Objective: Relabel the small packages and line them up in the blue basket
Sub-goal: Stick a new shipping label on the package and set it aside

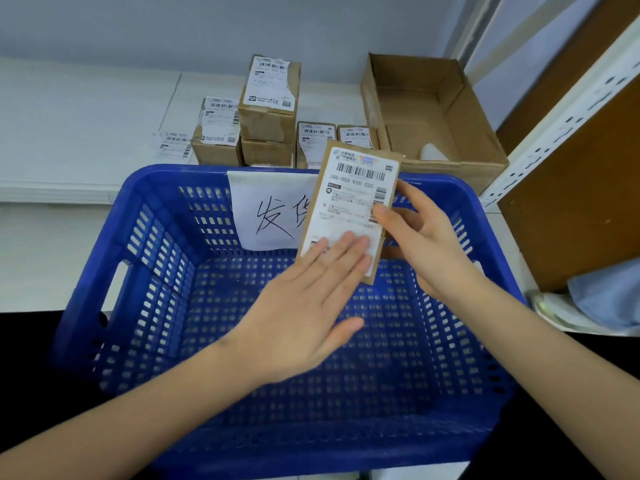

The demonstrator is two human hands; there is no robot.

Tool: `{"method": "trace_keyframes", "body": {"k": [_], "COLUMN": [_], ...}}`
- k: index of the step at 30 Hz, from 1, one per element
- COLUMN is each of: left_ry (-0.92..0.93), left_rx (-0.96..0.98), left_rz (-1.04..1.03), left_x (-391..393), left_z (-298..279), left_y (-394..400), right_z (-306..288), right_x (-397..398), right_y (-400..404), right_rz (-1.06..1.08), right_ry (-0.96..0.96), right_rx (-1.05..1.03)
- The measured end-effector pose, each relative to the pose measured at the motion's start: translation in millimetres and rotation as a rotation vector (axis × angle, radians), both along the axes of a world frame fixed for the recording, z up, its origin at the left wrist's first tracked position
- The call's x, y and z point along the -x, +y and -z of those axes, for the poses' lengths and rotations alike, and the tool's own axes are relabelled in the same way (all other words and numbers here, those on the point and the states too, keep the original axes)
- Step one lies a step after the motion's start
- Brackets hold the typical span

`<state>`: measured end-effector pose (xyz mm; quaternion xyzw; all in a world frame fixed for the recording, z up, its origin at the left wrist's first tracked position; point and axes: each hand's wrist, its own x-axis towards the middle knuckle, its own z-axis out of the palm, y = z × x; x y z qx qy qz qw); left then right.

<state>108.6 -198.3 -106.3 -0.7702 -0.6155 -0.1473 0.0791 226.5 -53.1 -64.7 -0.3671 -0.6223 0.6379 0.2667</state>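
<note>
White tabletop (69, 116) behind carries the waiting packages (268, 98). I have one small package (349, 209) held over the blue basket (145, 237), my right hand (426, 244) gripping its right edge, my left hand (308, 306) flat, fingers pressing the label's lower end. I'd judge it best to stroke outward firmly so the corners seat without creases

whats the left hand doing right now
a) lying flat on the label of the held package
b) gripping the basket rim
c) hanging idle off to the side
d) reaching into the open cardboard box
a: the left hand lies with straight fingers flat on the lower part of the white label on the package, which the right hand holds up over the blue basket.
</note>
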Motion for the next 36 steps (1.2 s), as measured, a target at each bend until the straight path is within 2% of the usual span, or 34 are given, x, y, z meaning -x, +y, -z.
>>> {"method": "trace_keyframes", "body": {"k": [3,6,8,10,12,17,22,26,31,34,36], "left_ry": [-0.213,-0.491,-0.816,-1.222,-1.35,-1.317,-1.314,-1.329,-1.323,-1.158,-1.036], "left_rx": [-0.11,-0.172,0.042,0.303,0.35,0.263,0.126,0.141,0.232,0.392,0.391], "left_rz": [-0.016,-0.297,-0.398,-0.377,-0.36,-0.397,-0.362,-0.385,-0.31,-0.239,-0.3], "left_x": [-1,11,20,27,30,30,25,20,20,32,47], "left_z": [-8,-28,-39,-41,-39,-32,-25,-15,-11,-21,-32], "left_y": [-3,3,8,11,12,17,24,22,22,26,35], "right_z": [1,1,2,3,4,3,-13,-8,-3,0,0], "right_x": [0,1,2,5,9,16,29,37,38,39,44], "right_y": [5,5,2,-2,-7,-14,-32,-38,-33,-19,-4], "right_rz": [-0.017,-0.064,-0.099,-0.129,-0.136,-0.047,-0.101,-0.112,-0.092,-0.076,-0.059], "right_ry": [-0.017,-0.031,-0.016,0.016,-0.002,-0.176,-0.634,-0.76,-0.789,-0.811,-0.839], "right_rx": [0.0,0.006,0.018,0.03,-0.049,-0.43,-0.747,-0.799,-0.796,-0.801,-0.812]}}
